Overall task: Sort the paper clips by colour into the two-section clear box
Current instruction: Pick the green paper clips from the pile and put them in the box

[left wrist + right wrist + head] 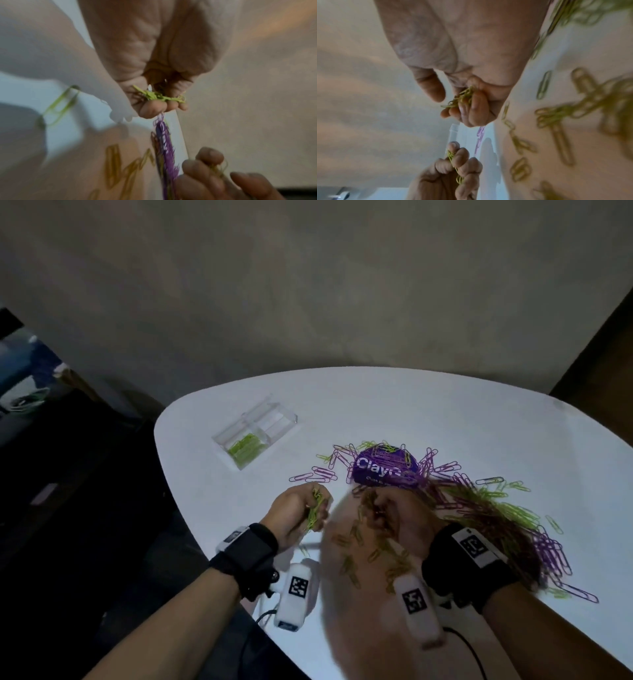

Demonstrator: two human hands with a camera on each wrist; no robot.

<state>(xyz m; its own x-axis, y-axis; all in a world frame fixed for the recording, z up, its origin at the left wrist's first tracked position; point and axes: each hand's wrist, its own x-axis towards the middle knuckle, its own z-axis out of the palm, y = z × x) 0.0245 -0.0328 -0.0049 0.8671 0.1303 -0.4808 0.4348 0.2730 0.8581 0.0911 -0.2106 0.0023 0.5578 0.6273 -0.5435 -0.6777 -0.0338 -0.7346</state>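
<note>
White rounded table [428, 405] under dim light, grey wall behind, dark floor off the left-hand side.

Green paper clips [76, 510]... bunched in the left hand [294, 513], fingers curled round them, seen again from the left wrist [159, 96] as a tangle pinched against the fingertips [150, 108]. Another small clump of green clips [462, 97] gripped in the right hand [394, 515], fingers folded over it, thumb [429, 86] held apart; motion blur over that hand in the head view. Both hands close together, just above the table's near edge, not touching.

Loose heap of purple and green clips [479, 508] spread beyond and to the outer side of the right hand, reaching down past its wrist. Purple packet [383, 470] with white lettering just beyond the right hand's knuckles, clips lying on it and around it. A few single purple clips [322, 474] just beyond the left hand.

Two-section clear box [255, 433] well beyond the left hand, toward the table's far left edge, apart from the heap. Green clips [246, 450] in its nearer section; farther section showing no clips.

Black wrist straps [246, 556] with white tagged camera units on both forearms; cable [472, 652] trailing from the right one.
</note>
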